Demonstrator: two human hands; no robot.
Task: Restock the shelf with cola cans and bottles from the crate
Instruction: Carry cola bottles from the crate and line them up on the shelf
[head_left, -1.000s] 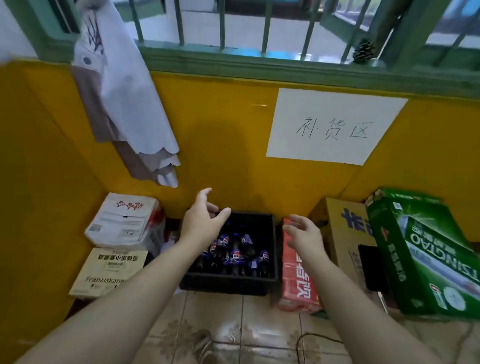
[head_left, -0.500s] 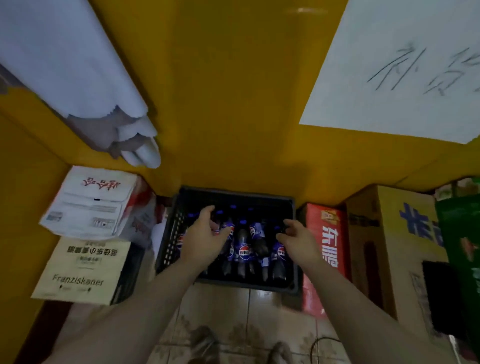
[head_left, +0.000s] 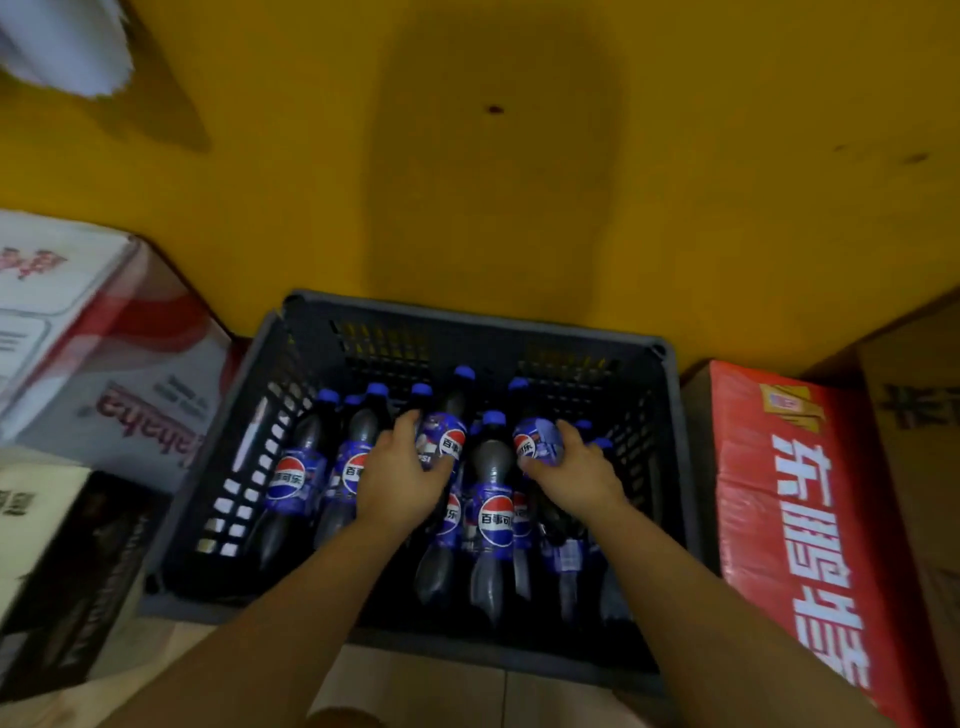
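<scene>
The job looks like it is only just starting. The black crate (head_left: 467, 312) sits by the yellow wall (head_left: 311, 208), and it looks full of cola bottles (head_left: 493, 514). The left hand (head_left: 400, 478) curls round one bottle (head_left: 448, 434), and the right hand (head_left: 576, 475) curls round a second bottle (head_left: 537, 441). No shelf shows, so all the bottles wait to go

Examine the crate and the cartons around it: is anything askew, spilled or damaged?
No spill or damage shows. The white carton left of the black crate sits tilted on a darker box. The cola bottles lean at mixed angles; the left hand and right hand each grip one.
</scene>
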